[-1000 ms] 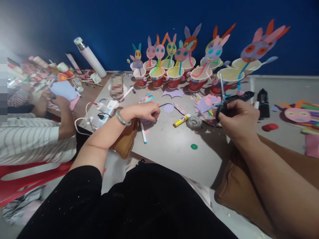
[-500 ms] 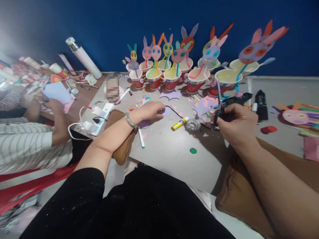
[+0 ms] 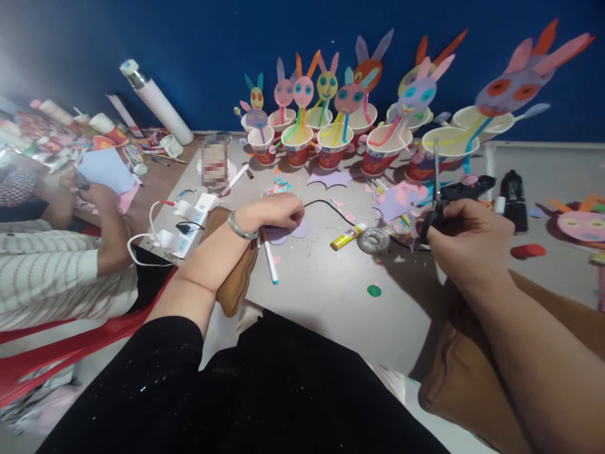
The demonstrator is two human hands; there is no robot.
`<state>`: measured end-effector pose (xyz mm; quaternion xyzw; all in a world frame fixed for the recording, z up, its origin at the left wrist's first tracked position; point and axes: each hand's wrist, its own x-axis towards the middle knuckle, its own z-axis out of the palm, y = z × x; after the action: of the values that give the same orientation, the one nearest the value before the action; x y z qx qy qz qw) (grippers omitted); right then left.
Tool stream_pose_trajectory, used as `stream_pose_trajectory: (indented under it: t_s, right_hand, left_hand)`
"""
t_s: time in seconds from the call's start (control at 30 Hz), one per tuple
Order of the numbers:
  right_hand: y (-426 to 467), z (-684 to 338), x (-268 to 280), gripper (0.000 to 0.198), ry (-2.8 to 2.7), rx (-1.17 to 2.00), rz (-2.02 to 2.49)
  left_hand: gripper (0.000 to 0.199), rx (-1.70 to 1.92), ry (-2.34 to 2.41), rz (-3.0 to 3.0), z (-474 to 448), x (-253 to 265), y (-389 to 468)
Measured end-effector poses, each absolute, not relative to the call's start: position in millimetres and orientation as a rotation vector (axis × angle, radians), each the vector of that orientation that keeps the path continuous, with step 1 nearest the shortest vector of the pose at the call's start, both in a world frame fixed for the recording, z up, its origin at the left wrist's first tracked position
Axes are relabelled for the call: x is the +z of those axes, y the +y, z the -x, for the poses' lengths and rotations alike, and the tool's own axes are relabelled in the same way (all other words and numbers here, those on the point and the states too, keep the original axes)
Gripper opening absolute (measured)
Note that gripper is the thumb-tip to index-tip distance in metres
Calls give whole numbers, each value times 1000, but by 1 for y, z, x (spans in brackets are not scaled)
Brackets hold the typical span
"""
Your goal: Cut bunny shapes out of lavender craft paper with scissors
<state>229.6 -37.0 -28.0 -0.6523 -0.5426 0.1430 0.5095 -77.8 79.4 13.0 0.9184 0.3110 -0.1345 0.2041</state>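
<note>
My right hand is wrapped round the dark handles of a pair of scissors, their blades pointing up and away from me. My left hand, a bangle on its wrist, is closed with the fingers curled down over a piece of purple paper. Whether the fingertips grip that paper is hidden. Just below this hand lies a white marker with a blue tip. Between my hands are a yellow glue tube and a clear tape roll. Purple and pink paper scraps lie beside the scissors.
Paper cups with rabbit-faced spoons stand along the blue wall. A power strip with plugs is at left, near another person's arm. A black bottle, red cap and green disc lie about the table.
My left hand has drawn slightly left, and its fingers have curled in more. The scissors stay in my right hand, shifted a little right in view. The whole view has turned slightly.
</note>
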Motion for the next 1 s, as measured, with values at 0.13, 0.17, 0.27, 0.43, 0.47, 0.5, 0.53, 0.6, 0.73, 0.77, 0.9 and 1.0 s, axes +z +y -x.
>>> stream_pose_trajectory:
  t_s: [0.13,0.17,0.27,0.43,0.47,0.5,0.53,0.6,0.73,0.77,0.9,1.0]
  right_hand:
    - [-38,-230,-27,22,-1309,336,1535]
    - [-38,-229,-26,22,-1308,338,1540]
    - [-38,-227,-24,23,-1285,365,1544]
    - [-37,-227,-24,24,-1252,396,1524]
    - [-38,-227,-24,24,-1253,397,1528]
    - [-38,-227,-24,24,-1259,397,1534]
    - [-38,-228,-24,24,-1265,396,1538]
    - [-38,-228,-23,24,-1273,391,1533]
    - [-38,-228,-25,24,-1270,408,1520]
    - [-38,-228,-26,24,-1268,413,1523]
    - [-38,-227,-25,23,-1268,421,1508]
    - [-38,-225,-20,20,-1287,375,1527]
  left_hand:
    - [13,-269,861,-2582,83,15,85]
    - [15,-233,856,-2594,83,14,86]
    - [18,-186,822,-2617,80,8,86]
    - [14,-263,815,-2589,78,5,83]
    - [13,-295,823,-2571,79,6,83]
    - [11,-323,835,-2552,80,8,83]
    - [9,-345,846,-2535,81,9,83]
    - [6,-372,856,-2517,84,12,84]
    - [25,-315,889,-2511,88,17,84]
    - [32,-286,902,-2505,88,17,84]
    - [31,-163,811,-2528,85,15,83]
    - [19,-150,684,-2560,80,9,82]
